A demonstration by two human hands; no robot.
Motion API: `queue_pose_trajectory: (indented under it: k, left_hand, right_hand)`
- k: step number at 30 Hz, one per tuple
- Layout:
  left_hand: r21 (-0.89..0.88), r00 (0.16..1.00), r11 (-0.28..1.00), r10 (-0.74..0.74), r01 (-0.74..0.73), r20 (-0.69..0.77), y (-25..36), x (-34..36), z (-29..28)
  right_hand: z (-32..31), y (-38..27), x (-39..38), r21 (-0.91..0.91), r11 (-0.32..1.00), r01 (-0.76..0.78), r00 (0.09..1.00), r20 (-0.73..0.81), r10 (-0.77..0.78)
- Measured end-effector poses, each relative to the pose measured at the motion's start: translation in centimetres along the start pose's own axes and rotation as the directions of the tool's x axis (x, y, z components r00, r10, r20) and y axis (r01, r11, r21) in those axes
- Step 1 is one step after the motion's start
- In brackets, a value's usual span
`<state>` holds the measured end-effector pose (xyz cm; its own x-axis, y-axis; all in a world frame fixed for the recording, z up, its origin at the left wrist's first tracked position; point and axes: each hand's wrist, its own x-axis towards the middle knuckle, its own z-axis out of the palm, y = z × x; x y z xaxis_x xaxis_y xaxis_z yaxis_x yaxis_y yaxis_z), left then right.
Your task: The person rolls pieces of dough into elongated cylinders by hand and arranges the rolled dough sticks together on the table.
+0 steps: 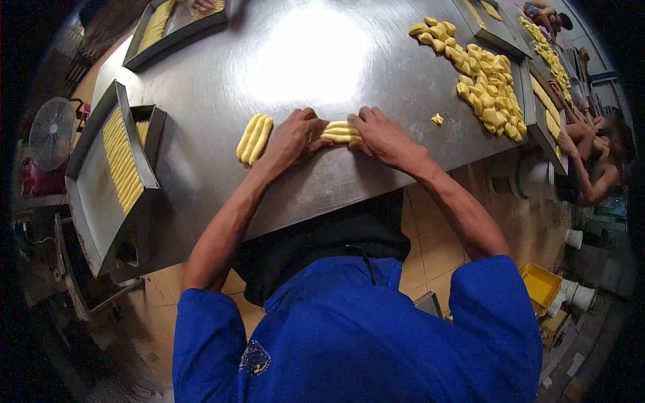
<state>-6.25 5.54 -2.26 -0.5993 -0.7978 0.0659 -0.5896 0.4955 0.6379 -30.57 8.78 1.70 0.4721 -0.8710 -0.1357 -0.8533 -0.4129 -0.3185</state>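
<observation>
My left hand (299, 131) and my right hand (375, 134) are on either side of a short row of yellow dough strips (339, 131) lying side by side on the steel table (316, 188). Both hands have their fingers curled over the strips' ends, with the palms raised off the metal; the fingertips are partly hidden. Just left of my left hand, a group of three dough strips (254, 140) lies lengthwise toward me. A small dough scrap (437, 119) sits alone to the right of my right hand.
At left stands a steel tray (91, 208) of dough strips; another tray (134, 60) is at the back left near another person's hand. A dough pile (490, 101) lies at right, beside more trays (537, 121) and co-workers (591, 161). A fan (54, 134) and yellow crate (537, 289) flank the table.
</observation>
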Motion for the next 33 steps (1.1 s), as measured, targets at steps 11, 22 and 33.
queue_pose_trajectory:
  k: [11, 22, 33]
  left_hand:
    - [-0.003, 0.9, 1.0, -0.025, 0.026, -0.436, 2.2, -5.2, 1.0]
    - [-0.881, 0.899, 0.23, 0.257, -0.413, -0.354, 14.0, -17.8, -12.0]
    - [-0.57, 0.817, 0.807, -0.429, 0.156, -0.384, 26.5, -23.0, -19.2]
  right_hand:
    - [-2.3, -1.5, 3.7, 0.621, 0.779, -0.091, 0.973, -0.111, 0.202]
    - [-6.1, -12.5, 19.3, 0.719, 0.68, 0.143, 0.93, 0.137, -0.341]
    - [3.1, -15.9, 25.2, -0.152, 0.862, 0.483, 0.847, 0.332, -0.416]
